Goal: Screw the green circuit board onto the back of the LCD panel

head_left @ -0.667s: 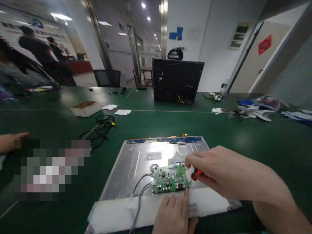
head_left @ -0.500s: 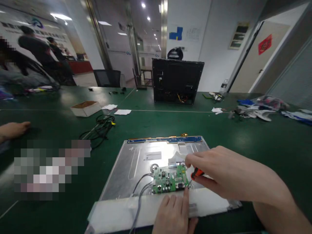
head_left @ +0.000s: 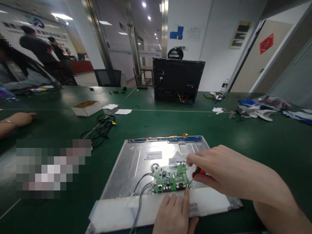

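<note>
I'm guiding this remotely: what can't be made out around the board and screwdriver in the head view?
Head view only.
Screwdriver: the right hand covers most of it; its tip is too small to judge.
Left hand: cut off by the bottom edge.
Circuit board: markings too small to read.
Table, left: a pixelated patch hides what lies there.

Brushed glossy metal panel [head_left: 136, 162], matt green table [head_left: 243, 136] cloth.
</note>
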`<state>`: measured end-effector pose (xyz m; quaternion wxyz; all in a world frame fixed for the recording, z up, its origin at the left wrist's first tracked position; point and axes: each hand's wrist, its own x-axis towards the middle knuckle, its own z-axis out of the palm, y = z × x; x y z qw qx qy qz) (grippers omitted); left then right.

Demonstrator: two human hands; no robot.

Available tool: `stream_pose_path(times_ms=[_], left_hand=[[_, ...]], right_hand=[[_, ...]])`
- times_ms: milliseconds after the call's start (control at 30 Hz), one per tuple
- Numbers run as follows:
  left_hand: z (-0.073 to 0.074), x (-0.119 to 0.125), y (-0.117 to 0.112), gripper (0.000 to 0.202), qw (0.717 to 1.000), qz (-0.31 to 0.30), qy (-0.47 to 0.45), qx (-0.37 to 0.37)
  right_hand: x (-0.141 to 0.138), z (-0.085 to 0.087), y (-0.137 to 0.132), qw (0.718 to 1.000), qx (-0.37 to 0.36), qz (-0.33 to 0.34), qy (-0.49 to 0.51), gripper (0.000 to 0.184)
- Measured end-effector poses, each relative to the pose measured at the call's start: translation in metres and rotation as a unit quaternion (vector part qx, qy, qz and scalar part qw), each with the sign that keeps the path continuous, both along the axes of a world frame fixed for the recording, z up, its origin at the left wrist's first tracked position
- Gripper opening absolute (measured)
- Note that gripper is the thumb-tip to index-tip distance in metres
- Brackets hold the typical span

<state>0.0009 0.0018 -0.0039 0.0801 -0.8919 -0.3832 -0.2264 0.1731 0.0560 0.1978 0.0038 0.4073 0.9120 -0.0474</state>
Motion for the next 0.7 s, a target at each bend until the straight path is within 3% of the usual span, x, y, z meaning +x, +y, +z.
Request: stream_pose_path(times_ms=[200,333,467,567,700], left_hand=[[0.007,-0.005,0.001,0.047,0.999,-0.037,0.009,0.015],[0.031,-0.021,0.001,0.048,0.994,-0.107,-0.008,0.027],[0.075,-0.038,0.014,0.018,0.992,-0.094,-0.041,-0.074],[0.103,-0.039,0.037,0.02,0.977,-0.07,-0.031,-0.201],[0.11,-0.028,0.07,0.026,0.955,-0.117,0.025,-0.27]], right_hand=[[0.002,-0.001,0.0,1.0,-0.003,-0.003,0.003,0.008],[0.0,0.0,0.001,1.0,0.008,-0.002,0.0,0.009],[-0.002,-0.001,0.001,1.0,0.018,-0.008,0.001,0.01],[-0.001,-0.003,0.001,1.0,0.014,-0.008,0.011,0.01],[0.001,-0.003,-0.001,1.0,0.001,-0.004,0.026,0.007]])
